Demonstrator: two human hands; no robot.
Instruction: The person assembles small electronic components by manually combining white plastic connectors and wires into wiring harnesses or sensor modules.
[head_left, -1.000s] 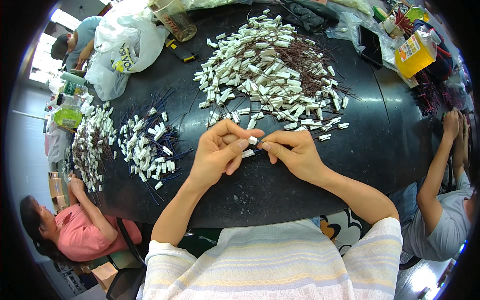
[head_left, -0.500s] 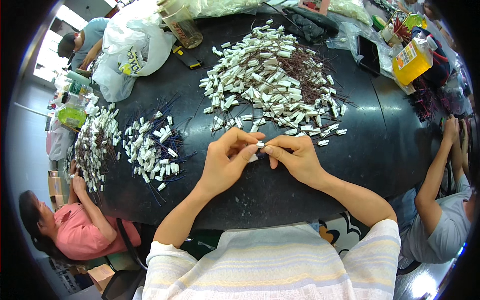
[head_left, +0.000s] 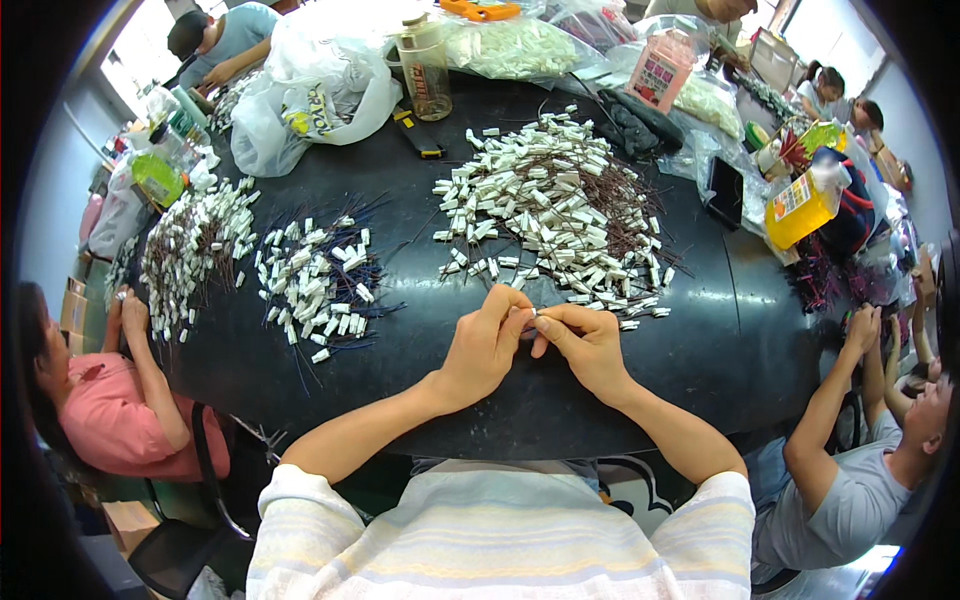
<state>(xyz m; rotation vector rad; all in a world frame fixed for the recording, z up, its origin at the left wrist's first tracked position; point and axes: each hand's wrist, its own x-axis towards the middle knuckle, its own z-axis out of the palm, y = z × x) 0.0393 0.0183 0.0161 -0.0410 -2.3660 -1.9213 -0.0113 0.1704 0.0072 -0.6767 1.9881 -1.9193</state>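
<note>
Just in front of the large pile, my left hand and my right hand meet with thumbs and fingertips pinched together. Between them is a small white connector, mostly covered by the fingers; any wire on it is hidden. Beyond my fingers lies a heap of white connectors with brown wires. To the left of my left hand is a smaller heap of white connectors with blue wires.
A third connector heap lies further left, near a person in a pink top. At the back are a box cutter, a bottle and a white plastic bag. A phone and a yellow jug are at right.
My view has shifted, bringing more of the far side into sight. My hands have drawn closer together, and the fingers now cover more of the white connector.
</note>
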